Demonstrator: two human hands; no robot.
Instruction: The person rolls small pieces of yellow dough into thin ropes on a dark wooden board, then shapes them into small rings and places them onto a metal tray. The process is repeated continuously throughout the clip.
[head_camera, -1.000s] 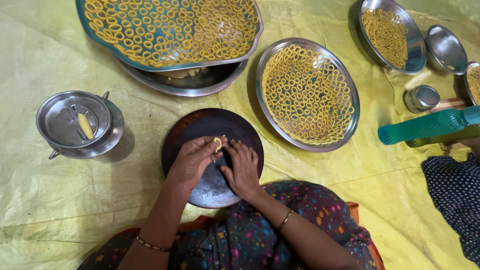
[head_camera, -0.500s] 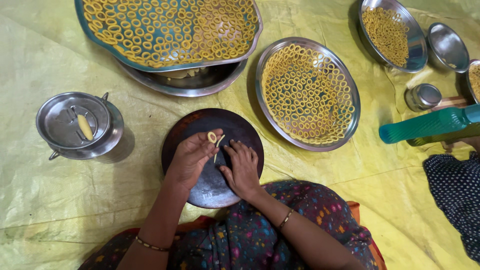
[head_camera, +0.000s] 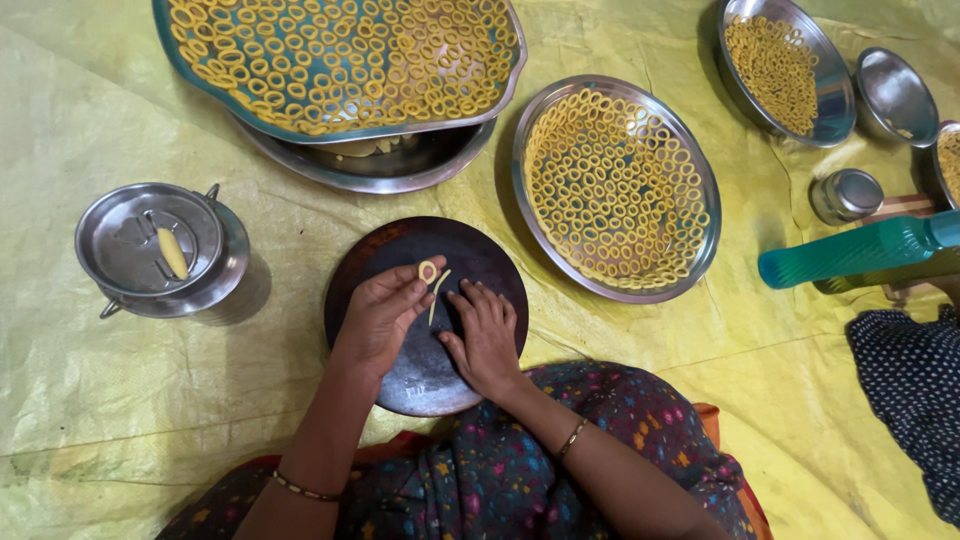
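A dark round board (head_camera: 400, 255) lies on the yellow sheet in front of me. My left hand (head_camera: 378, 318) rests on it, its fingertips touching a small yellow dough ring (head_camera: 428, 271). A thin dough strand (head_camera: 438, 292) lies on the board between my hands. My right hand (head_camera: 485, 335) presses flat on the board beside the strand, fingers spread.
A steel plate (head_camera: 618, 187) full of dough rings sits right of the board. A large tray (head_camera: 340, 62) of rings rests on a steel bowl above. A lidded steel pot (head_camera: 160, 250) with a dough piece stands left. Teal bottle (head_camera: 850, 250), small tin (head_camera: 846, 195), more plates at right.
The dough between my fingers has become a closed ring lying on the board, and my left hand has drawn back slightly. A short strand now lies beside it.
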